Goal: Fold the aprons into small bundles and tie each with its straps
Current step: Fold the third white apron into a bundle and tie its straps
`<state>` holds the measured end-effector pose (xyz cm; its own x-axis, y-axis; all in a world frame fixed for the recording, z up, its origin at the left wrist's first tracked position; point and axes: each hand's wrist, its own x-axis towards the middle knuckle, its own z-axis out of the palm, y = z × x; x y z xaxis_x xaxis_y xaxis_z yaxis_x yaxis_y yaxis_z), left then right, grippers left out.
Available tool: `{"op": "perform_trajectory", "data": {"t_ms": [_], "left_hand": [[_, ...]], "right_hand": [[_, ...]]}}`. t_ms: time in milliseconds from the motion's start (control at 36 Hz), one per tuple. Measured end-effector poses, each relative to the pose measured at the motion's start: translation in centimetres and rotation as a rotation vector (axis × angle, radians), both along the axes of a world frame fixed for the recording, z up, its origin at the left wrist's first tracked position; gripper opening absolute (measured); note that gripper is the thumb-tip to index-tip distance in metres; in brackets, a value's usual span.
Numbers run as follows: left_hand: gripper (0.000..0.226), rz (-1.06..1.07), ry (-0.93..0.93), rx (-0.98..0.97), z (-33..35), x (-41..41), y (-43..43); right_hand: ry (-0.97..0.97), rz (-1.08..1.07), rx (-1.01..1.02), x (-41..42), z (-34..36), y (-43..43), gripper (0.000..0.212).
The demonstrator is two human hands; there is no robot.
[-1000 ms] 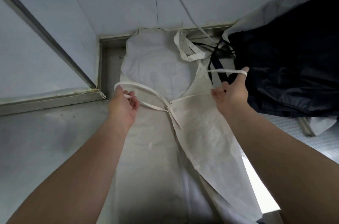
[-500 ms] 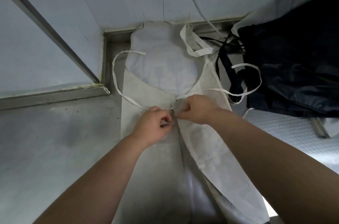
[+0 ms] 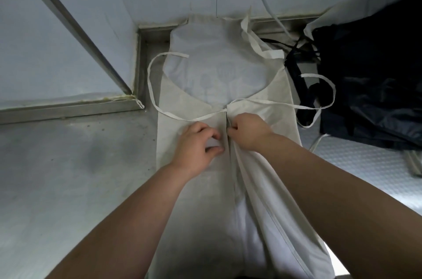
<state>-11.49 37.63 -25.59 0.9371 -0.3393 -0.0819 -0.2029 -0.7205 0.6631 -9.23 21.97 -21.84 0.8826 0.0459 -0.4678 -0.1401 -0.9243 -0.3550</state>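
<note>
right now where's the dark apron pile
In the head view the dark apron pile sits at the right, beside the white apron, whose strap loops onto it.

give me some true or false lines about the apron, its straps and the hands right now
1. Both the left hand and the right hand grip the white apron near its middle. True.
2. The straps are tied in a knot round the apron. False: the left strap and the right strap lie loose in open loops.
3. A dark pile of cloth lies to the right of the white apron. True.
4. The white apron is a small bundle. False: it lies stretched out long on the metal table, with its sides folded toward the middle.
</note>
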Motion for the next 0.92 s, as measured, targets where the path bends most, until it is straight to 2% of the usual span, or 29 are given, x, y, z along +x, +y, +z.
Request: {"op": "perform_trajectory", "data": {"t_ms": [194,278,306,361,444,500,556,639,750,917], "left_hand": [[0.039,0.0,-0.036,0.074,0.1,1.4,0.0],[0.042,-0.006,-0.057,0.103,0.0,1.6,0.0],[0.042,-0.005,-0.065,0.103,-0.1,1.5,0.0],[0.044,0.0,-0.088,0.121,-0.1,0.9,0.0],[0.065,-0.014,-0.079,0.253,0.1,-0.6,0.1],[0.073,-0.027,-0.051,0.276,0.2,-1.6,0.3],[0.077,-0.049,-0.028,0.249,0.3,-2.1,0.5],[0.086,-0.144,0.03,0.349,0.2,-1.7,0.8],[0.062,-0.161,0.023,0.422,0.2,0.8,0.6],[0.057,-0.104,0.008,0.51,0.1,4.6,0.1]], "right_hand": [[-0.033,-0.025,0.092,0.3,0.4,0.0,0.04],[0.031,-0.008,0.22,-0.5,0.9,-0.6,0.023],[0.041,-0.005,0.241,-0.9,0.9,-0.8,0.023],[0.053,0.029,0.217,-2.1,0.8,-1.5,0.031],[0.048,0.022,0.154,-3.5,0.0,-2.2,0.054],[0.042,0.017,0.114,-4.1,-0.5,-2.2,0.062],[0.05,0.03,0.075,-4.5,-0.8,-1.9,0.064],[0.037,0.043,0.053,-4.2,-0.9,-1.8,0.06],[-0.024,0.065,-0.01,-1.7,-0.7,-1.9,0.057],[-0.128,0.043,-0.005,2.0,-1.1,-1.9,0.052]]}}
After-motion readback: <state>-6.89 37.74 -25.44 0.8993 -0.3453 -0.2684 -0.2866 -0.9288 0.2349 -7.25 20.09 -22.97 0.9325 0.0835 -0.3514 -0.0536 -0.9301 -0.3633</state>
